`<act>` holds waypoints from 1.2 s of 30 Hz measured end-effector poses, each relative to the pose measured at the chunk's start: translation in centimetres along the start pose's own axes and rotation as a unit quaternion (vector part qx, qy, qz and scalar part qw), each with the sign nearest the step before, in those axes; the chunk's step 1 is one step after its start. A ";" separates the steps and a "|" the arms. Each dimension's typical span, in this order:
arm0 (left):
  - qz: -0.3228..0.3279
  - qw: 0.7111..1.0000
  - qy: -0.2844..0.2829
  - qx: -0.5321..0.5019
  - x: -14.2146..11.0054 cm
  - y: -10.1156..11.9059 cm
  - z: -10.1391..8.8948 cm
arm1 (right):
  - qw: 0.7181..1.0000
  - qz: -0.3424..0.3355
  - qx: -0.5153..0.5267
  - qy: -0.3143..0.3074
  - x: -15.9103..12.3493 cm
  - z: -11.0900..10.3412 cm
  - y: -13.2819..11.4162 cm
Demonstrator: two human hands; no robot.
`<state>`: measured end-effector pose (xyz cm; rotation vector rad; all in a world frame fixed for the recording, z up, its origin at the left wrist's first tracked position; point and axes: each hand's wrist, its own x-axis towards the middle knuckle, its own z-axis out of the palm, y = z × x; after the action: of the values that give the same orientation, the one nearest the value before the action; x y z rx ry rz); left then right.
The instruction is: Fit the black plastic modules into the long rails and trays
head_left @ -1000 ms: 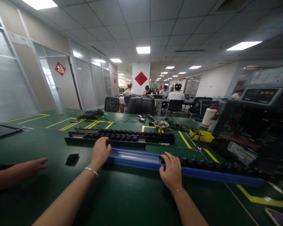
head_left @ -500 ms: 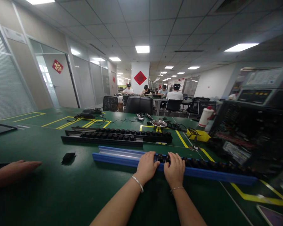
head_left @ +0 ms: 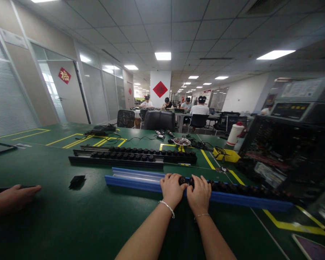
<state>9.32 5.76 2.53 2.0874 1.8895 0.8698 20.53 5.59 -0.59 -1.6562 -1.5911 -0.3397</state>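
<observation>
A long blue rail (head_left: 132, 183) lies across the green table in front of me. Black round rollers (head_left: 241, 188) sit in a row along its right part, while the left part shows a bare pale channel. My left hand (head_left: 172, 189) curls over the rail at the row's left end, fingers bent on the far side, thumb by a roller (head_left: 182, 180). Close beside it, my right hand (head_left: 198, 193) grips the rollers from above with bent fingers. The thumbs nearly meet, and the palms hide some of the rollers.
Behind the blue rail lie black rails (head_left: 116, 163) with similar rollers. A small black piece (head_left: 77, 181) rests at left, near another person's hand (head_left: 16, 198). Further back are a metal dish (head_left: 182, 141), a yellow tray (head_left: 227, 155) and a white bottle (head_left: 235, 134). An opened computer case (head_left: 276, 151) stands right.
My left hand has shifted right along the rail, closer to my right hand. The other person's hand at left has drawn back slightly. The blue rail stays in place.
</observation>
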 end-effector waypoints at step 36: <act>-0.038 0.998 -0.038 0.042 0.7 -6.7 -5.2 | 1.000 0.002 0.002 -0.001 0.0 0.3 0.4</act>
<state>0.83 6.29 3.53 2.0505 1.9839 0.6959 20.79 5.79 -0.93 -1.6586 -1.5884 -0.3327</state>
